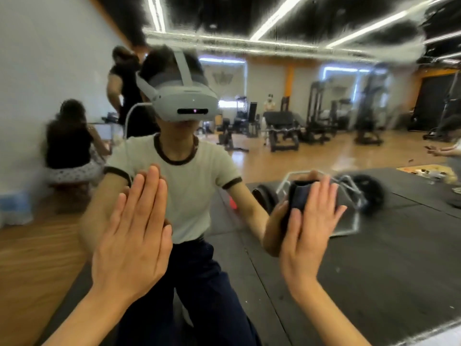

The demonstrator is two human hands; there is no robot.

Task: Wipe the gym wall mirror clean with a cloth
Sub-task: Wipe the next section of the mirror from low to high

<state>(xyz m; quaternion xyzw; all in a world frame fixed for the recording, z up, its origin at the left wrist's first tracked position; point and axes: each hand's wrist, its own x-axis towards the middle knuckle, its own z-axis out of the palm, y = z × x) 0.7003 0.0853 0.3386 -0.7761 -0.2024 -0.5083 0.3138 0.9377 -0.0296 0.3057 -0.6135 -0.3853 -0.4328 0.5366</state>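
Mirror [374, 258]: nearly the whole view is filled by it; its glass is faced straight on, and its upper part is covered by a hazy, streaked film through which the ceiling lights are seen smeared.
Left hand [132, 236]: it is laid flat against the glass, with the fingers [152, 193] held straight and close together, pointing up; nothing is held in it.
Right hand [309, 228]: it is pressed toward the glass to the right of the left hand, with the fingers spread and fairly straight over the cloth.
Cloth [299, 196]: a dark blue wad is kept between the right palm and the mirror; its upper part is seen above and to the left of the fingers, and it is touching the glass.
Reflection of the person [189, 186]: a cream shirt with dark trim and dark trousers are shown, and a grey headset [184, 103] is worn on the head, with a white cable hanging beside it.
Reflected room: a wooden floor, black floor mats [399, 245] and dark weight machines [282, 128] are seen at the back.
Barbell frame [354, 196]: a metal frame with dark plates is lying on the mats, partly hidden by the right hand.
Other people: two blurred figures in dark tops [69, 143] are seen at the left by the white wall, one seated and one standing behind.
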